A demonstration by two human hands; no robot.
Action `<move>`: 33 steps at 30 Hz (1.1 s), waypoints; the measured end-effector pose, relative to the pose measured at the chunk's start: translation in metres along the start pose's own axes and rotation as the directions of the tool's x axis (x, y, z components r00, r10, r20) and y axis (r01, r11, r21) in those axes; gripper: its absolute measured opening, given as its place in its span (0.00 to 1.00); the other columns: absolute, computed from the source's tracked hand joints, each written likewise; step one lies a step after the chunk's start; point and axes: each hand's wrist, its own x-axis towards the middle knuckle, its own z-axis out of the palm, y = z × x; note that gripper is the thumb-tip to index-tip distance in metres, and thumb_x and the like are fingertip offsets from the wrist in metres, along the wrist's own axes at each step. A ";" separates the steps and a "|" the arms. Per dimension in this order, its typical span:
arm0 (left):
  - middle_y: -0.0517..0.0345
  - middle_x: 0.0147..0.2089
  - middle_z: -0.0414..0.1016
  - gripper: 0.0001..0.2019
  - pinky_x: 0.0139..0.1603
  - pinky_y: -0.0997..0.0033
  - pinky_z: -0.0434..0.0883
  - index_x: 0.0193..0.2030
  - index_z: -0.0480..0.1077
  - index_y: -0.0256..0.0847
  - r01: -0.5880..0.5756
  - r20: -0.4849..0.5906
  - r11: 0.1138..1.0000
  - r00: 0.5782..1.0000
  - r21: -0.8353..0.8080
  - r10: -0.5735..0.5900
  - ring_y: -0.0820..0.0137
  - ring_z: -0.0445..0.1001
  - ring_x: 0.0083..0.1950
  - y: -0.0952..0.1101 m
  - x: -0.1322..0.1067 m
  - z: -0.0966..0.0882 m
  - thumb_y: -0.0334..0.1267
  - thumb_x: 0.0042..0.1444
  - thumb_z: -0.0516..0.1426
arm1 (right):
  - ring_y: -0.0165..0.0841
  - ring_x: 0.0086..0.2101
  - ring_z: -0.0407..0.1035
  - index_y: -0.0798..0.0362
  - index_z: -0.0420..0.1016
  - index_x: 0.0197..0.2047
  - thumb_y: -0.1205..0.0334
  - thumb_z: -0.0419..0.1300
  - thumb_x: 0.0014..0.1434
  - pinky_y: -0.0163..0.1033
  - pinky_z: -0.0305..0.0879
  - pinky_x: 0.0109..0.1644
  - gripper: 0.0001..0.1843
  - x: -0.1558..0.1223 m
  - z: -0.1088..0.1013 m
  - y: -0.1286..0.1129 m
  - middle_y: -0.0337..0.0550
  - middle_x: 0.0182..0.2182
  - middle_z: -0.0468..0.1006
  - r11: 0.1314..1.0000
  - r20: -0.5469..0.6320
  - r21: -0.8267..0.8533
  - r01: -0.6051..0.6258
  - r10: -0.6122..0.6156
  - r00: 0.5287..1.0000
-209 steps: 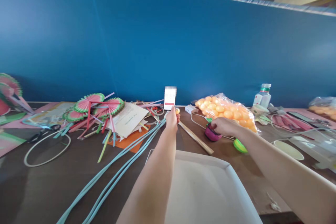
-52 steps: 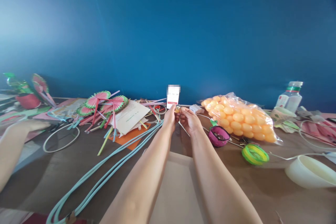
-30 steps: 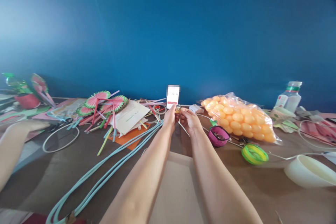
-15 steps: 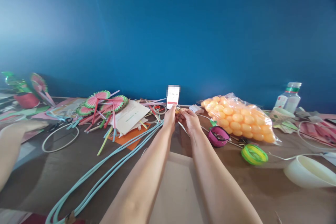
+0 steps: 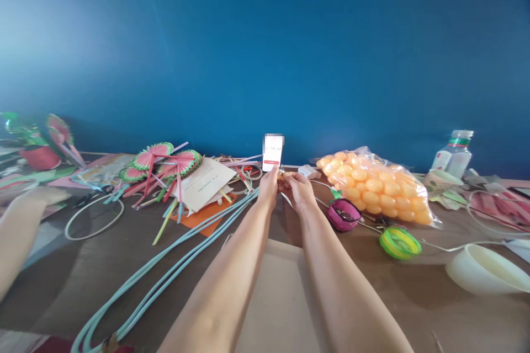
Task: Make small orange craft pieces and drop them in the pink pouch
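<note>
My left hand (image 5: 269,188) and my right hand (image 5: 297,190) meet at arm's length over the brown table (image 5: 74,281). Both are closed in a pinch around a small orange ball (image 5: 281,173) held between their fingertips, just in front of a white phone (image 5: 272,153) that stands against the blue wall. Most of the ball is hidden by my fingers. A magenta bowl (image 5: 343,215) sits just right of my right wrist.
A bag of orange balls (image 5: 375,186), a green-yellow ring (image 5: 396,244), a cream bowl (image 5: 480,269) and a bottle (image 5: 453,154) lie right. Light-blue tubes (image 5: 165,278), paper fans (image 5: 165,164) and a hoop (image 5: 94,217) lie left. Another person's arm (image 5: 16,226) enters far left. A beige tray (image 5: 277,298) lies under my forearms.
Seven seconds ago my right hand was at the magenta bowl; it has since joined the left hand at the ball. Over the last second the hands barely move.
</note>
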 end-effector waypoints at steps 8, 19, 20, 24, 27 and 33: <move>0.56 0.25 0.72 0.18 0.23 0.76 0.62 0.31 0.71 0.37 -0.003 0.004 0.999 1.000 0.041 0.003 0.73 0.70 0.23 -0.004 0.004 -0.002 0.52 0.54 0.60 | 0.25 0.19 0.62 0.52 0.69 0.26 0.60 0.73 0.41 0.34 0.72 0.25 0.15 -0.002 0.003 -0.001 0.31 0.17 0.67 1.000 -0.028 0.021 -0.001 0.001 1.000; 0.57 0.25 0.72 0.18 0.22 0.76 0.63 0.32 0.71 0.36 0.020 -0.022 1.000 1.000 -0.004 -0.020 0.73 0.69 0.23 0.000 0.000 0.001 0.52 0.51 0.62 | 0.24 0.20 0.63 0.52 0.67 0.29 0.60 0.73 0.44 0.31 0.71 0.24 0.17 -0.002 0.004 0.002 0.31 0.19 0.67 0.998 -0.008 0.055 0.031 -0.031 0.999; 0.56 0.25 0.72 0.18 0.23 0.75 0.63 0.32 0.71 0.36 0.017 -0.023 1.000 1.000 -0.019 -0.017 0.73 0.70 0.23 0.001 0.000 0.002 0.52 0.51 0.62 | 0.24 0.20 0.63 0.52 0.68 0.29 0.60 0.73 0.44 0.31 0.71 0.24 0.17 -0.002 0.005 0.001 0.31 0.18 0.67 0.997 0.002 0.067 0.031 -0.031 1.000; 0.56 0.24 0.72 0.17 0.21 0.76 0.62 0.31 0.71 0.35 0.046 -0.036 0.996 0.998 -0.071 -0.049 0.74 0.68 0.21 0.007 -0.004 0.005 0.50 0.53 0.61 | 0.23 0.19 0.61 0.53 0.69 0.29 0.59 0.72 0.48 0.30 0.72 0.24 0.15 -0.006 0.008 -0.003 0.31 0.18 0.66 0.990 0.032 0.141 -0.008 0.004 0.999; 0.56 0.24 0.72 0.16 0.20 0.77 0.61 0.31 0.72 0.34 0.089 -0.037 0.990 0.995 -0.111 -0.094 0.76 0.66 0.19 0.010 -0.005 0.007 0.49 0.54 0.60 | 0.23 0.19 0.62 0.54 0.71 0.31 0.58 0.69 0.54 0.30 0.72 0.24 0.11 -0.008 0.009 -0.007 0.34 0.20 0.70 0.980 0.018 0.192 -0.057 0.054 0.998; 0.58 0.21 0.70 0.16 0.17 0.79 0.57 0.31 0.71 0.35 0.116 -0.062 0.988 0.990 -0.105 -0.123 0.77 0.65 0.17 0.005 -0.001 0.005 0.49 0.55 0.60 | 0.23 0.18 0.63 0.53 0.71 0.32 0.55 0.70 0.53 0.29 0.70 0.22 0.14 -0.008 0.007 -0.008 0.33 0.19 0.70 0.983 0.061 0.164 -0.081 0.072 0.996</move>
